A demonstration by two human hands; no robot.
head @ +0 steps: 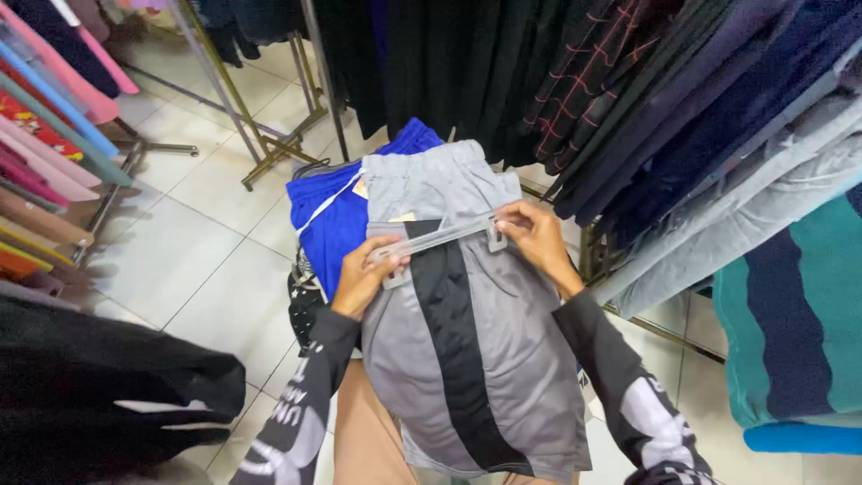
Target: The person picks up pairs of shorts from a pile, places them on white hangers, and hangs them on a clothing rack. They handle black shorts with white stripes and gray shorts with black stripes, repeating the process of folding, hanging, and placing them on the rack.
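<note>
Centrally, grey shorts (489,359) with a black centre stripe lay draped over the lap, waistband end away from the body. Clear plastic clip hanger (442,241) lay slantwise across the shorts, just below the waistband. Left hand (364,280) closed on the hanger's nearer-left end, thumb on top of the clip, fingers curled beneath with the cloth. Right hand (537,242) pinched the far-right clip between thumb and fingertips, cloth gathered under it. Whether either clip had actually bitten the fabric could not be told.

Judged: hanger being clipped to the waistband. To do well, would keep the waistband flat and evenly spread between both clips, seat each clip over the full thickness of the band, and press until closed; a slanted bar would likely leave the shorts hanging crooked, so squaring it to the waistband first seemed advisable.

Blue shorts (337,216) with a white side stripe lay touching the grey shorts' left edge, partly beneath them. Rack of dark hanging garments (557,81) stood beyond and right of the grey shorts; teal and navy striped garment (795,314) well to their right. Metal rack frame (278,135) and tiled floor (197,260) lay to their left.
</note>
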